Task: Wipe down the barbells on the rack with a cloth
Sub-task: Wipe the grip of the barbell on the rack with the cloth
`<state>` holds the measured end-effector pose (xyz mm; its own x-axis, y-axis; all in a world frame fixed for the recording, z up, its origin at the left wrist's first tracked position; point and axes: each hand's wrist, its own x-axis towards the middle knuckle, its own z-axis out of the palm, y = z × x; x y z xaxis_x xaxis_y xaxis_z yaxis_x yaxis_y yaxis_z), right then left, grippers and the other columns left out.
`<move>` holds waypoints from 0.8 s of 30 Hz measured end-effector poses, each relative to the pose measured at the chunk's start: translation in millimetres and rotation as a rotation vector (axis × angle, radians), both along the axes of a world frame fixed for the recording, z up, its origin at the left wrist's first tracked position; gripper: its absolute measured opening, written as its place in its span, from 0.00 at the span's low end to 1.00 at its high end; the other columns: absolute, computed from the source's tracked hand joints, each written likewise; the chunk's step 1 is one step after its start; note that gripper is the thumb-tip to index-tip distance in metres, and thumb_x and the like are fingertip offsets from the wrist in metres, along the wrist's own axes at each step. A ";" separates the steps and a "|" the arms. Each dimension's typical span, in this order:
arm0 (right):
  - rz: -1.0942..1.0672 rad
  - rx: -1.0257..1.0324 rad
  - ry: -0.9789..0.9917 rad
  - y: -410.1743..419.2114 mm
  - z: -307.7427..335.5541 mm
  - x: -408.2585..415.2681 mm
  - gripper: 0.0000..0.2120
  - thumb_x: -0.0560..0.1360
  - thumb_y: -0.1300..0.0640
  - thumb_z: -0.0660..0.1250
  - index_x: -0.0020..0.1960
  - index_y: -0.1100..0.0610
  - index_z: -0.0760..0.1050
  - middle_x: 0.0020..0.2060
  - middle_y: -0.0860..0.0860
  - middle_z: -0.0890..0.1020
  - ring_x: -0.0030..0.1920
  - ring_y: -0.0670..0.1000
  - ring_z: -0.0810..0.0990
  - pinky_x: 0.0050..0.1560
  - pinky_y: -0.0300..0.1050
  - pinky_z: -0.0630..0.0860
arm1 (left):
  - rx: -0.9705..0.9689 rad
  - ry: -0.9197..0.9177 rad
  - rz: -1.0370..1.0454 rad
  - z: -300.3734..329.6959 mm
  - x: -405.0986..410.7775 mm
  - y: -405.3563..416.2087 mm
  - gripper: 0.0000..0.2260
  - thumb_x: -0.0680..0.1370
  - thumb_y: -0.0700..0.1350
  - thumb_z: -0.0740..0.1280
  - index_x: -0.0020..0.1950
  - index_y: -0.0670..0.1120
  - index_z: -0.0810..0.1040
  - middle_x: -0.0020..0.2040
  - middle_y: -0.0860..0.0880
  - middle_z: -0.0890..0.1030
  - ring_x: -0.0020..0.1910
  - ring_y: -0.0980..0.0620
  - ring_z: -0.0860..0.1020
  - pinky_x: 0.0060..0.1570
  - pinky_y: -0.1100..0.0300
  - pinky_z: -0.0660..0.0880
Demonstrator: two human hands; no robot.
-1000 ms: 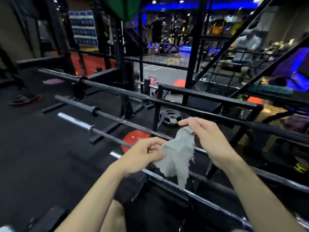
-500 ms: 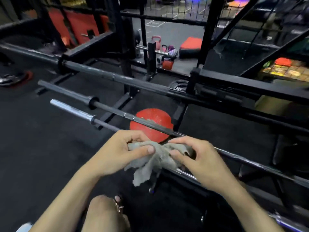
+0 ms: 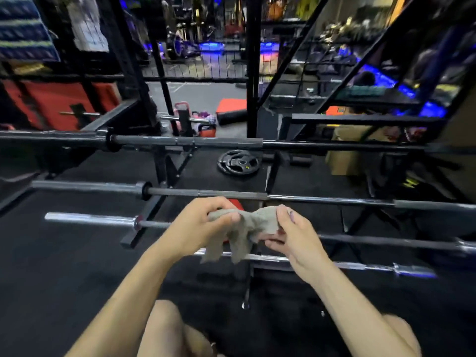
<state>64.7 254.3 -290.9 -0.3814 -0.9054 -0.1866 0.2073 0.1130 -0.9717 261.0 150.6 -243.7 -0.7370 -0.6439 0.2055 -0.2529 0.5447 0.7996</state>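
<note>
While both hands pinch cloth, above barbell

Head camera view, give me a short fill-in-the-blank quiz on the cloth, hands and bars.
1. Both hands hold a gray ____.
2. The left hand and right hand hold it by opposite ____.
3. The black weight plate lies flat on the ____.
4. The red plate shows just behind the ____ hand.

Missing: cloth; ends; floor; left

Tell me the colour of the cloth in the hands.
Light grey cloth, seen clearly in the head view.
</note>
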 end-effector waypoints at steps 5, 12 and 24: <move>-0.041 -0.089 0.234 14.9 38.9 28.1 0.19 0.86 0.46 0.57 0.53 0.54 0.84 0.44 0.55 0.87 0.44 0.52 0.83 0.45 0.49 0.80 | -0.026 0.015 0.151 -1.3 39.9 32.2 0.12 0.78 0.58 0.69 0.42 0.51 0.80 0.39 0.52 0.82 0.38 0.59 0.76 0.46 0.50 0.75; 0.032 -0.183 0.213 24.4 64.8 50.6 0.20 0.87 0.46 0.53 0.54 0.54 0.81 0.46 0.55 0.87 0.44 0.52 0.83 0.43 0.46 0.82 | -0.042 0.079 0.167 18.3 71.6 58.5 0.05 0.79 0.50 0.72 0.45 0.53 0.81 0.36 0.56 0.78 0.36 0.59 0.73 0.40 0.60 0.69; 0.301 -0.014 0.004 -11.6 63.3 40.6 0.26 0.73 0.64 0.76 0.68 0.49 0.75 0.39 0.50 0.86 0.30 0.46 0.76 0.37 0.44 0.69 | 0.104 0.182 0.465 20.4 88.3 60.8 0.15 0.75 0.41 0.77 0.59 0.49 0.81 0.36 0.53 0.77 0.31 0.63 0.74 0.37 0.69 0.72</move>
<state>105.3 242.7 -227.5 -0.0958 -0.9803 -0.1726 0.1628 0.1556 -0.9743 349.3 211.5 -223.3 -0.3263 -0.9190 0.2214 -0.3012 0.3231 0.8971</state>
